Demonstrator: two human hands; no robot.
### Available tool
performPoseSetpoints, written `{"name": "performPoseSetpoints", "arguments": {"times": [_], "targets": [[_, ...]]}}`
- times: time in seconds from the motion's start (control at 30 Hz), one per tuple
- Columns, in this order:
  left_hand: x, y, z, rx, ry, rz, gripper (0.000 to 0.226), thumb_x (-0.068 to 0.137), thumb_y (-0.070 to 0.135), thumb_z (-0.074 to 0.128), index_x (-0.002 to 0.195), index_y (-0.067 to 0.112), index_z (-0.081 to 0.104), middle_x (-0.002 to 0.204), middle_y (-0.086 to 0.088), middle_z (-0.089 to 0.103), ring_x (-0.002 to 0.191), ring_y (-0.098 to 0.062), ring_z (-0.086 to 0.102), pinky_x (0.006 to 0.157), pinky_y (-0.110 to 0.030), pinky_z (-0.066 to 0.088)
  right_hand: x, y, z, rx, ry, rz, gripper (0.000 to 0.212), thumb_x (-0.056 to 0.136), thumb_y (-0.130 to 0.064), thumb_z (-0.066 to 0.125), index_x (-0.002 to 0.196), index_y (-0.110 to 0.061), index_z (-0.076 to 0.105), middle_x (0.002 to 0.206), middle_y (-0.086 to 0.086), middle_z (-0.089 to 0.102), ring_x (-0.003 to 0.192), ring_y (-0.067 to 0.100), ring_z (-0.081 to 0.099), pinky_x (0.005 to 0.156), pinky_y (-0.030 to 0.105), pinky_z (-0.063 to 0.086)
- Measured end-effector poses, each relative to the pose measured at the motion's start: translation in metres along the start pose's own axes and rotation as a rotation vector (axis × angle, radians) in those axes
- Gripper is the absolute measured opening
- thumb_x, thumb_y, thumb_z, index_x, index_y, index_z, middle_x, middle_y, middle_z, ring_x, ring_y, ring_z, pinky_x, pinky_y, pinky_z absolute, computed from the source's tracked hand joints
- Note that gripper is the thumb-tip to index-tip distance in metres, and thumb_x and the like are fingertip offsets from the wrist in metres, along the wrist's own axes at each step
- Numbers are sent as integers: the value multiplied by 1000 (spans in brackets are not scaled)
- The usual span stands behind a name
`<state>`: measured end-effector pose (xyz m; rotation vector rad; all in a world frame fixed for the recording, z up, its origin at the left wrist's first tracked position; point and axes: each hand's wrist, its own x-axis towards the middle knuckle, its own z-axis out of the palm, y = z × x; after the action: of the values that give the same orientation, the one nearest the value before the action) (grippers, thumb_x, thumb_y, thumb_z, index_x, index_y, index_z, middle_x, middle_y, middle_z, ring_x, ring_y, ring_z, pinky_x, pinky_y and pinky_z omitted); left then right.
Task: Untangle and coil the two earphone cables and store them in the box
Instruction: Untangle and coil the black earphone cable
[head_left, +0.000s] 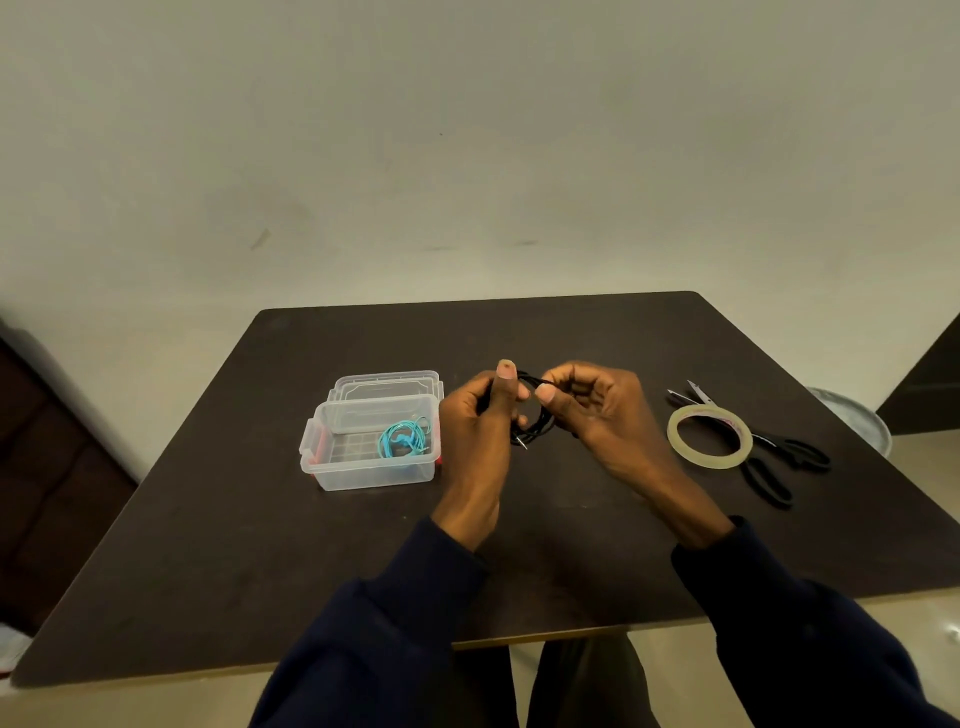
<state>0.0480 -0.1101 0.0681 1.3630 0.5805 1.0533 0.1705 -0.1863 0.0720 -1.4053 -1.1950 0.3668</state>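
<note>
A black earphone cable (535, 415) is looped into a small coil between both hands, above the dark table's middle. My left hand (480, 421) grips the coil's left side with the thumb raised. My right hand (597, 410) pinches its upper right side. The metal plug tip (522, 442) hangs below the coil. A coiled turquoise earphone cable (402, 440) lies inside the clear plastic box (332, 467), left of my hands. The box stands open, its lid (387, 383) folded back behind it.
A roll of clear tape (709, 437) lies on the dark table (208, 545) to the right of my hands. Black-handled scissors (769, 457) lie partly under and behind the tape. A pale wall rises beyond the table's far edge.
</note>
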Motion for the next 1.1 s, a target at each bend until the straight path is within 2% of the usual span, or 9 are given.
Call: {"name": "performPoseSetpoints", "arguments": {"times": [0.1, 0.23, 0.37, 0.5, 0.6, 0.67, 0.83, 0.97, 1.1], "targets": [[2, -1, -5, -48, -106, -64, 39, 103, 36, 50, 81, 8, 65, 65, 1, 56, 61, -9, 52, 65, -29, 48, -4, -2, -5, 24, -39, 38, 11, 93, -15, 68, 93, -4, 72, 77, 6, 69, 67, 11, 61, 61, 20, 49], [0, 3, -12, -169, -219, -153, 39, 105, 32, 46, 79, 9, 61, 68, 0, 52, 58, -7, 42, 58, -20, 41, -12, 0, -9, 196, -60, 148, 23, 89, -21, 68, 101, -1, 73, 75, 7, 68, 62, 11, 56, 56, 19, 46], [2, 5, -19, -246, -276, -200, 37, 104, 30, 48, 79, 8, 63, 70, -1, 53, 57, -6, 41, 52, -17, 41, -18, 0, -17, 234, -72, 176, 27, 87, -21, 67, 109, -5, 74, 82, 9, 71, 72, 14, 63, 67, 23, 54], [2, 9, -22, -351, -291, -228, 34, 104, 26, 49, 79, 7, 60, 71, -1, 53, 58, -6, 42, 51, -17, 40, -23, 2, -17, 248, 8, 159, 22, 89, -17, 66, 107, -6, 73, 87, 17, 71, 79, 21, 69, 78, 33, 61], [2, 11, -22, -375, -264, -230, 33, 104, 27, 50, 80, 7, 61, 71, 0, 53, 59, -6, 43, 51, -17, 41, -28, 3, -9, 317, 82, 154, 21, 90, -9, 68, 106, 5, 69, 85, 16, 70, 72, 23, 68, 64, 31, 61], [1, 11, -21, -369, -236, -219, 32, 103, 28, 50, 81, 7, 60, 72, 0, 54, 60, -7, 44, 51, -17, 43, -31, 4, -2, 274, 124, 125, 18, 89, -5, 69, 102, 7, 70, 83, 16, 72, 69, 21, 68, 61, 28, 58], [-1, 16, -21, -376, -206, -224, 32, 103, 28, 49, 79, 9, 59, 68, -1, 52, 56, -8, 44, 50, -18, 45, -35, 7, 3, 210, 112, 114, 15, 88, -4, 70, 102, -1, 75, 95, 14, 76, 78, 23, 71, 77, 29, 59], [-3, 21, -20, -359, -204, -228, 31, 103, 27, 49, 81, 7, 58, 68, -1, 50, 56, -7, 49, 50, -18, 48, -34, 5, 4, 188, 70, 58, 20, 85, -7, 72, 102, 2, 75, 105, 16, 72, 100, 29, 70, 88, 35, 59], [-4, 23, -17, -345, -225, -211, 29, 104, 25, 48, 84, 7, 58, 69, -3, 49, 52, -4, 54, 49, -18, 50, -29, 5, 3, 145, 48, 23, 19, 88, -1, 70, 106, 3, 75, 107, 16, 72, 106, 30, 68, 90, 37, 58]]}}
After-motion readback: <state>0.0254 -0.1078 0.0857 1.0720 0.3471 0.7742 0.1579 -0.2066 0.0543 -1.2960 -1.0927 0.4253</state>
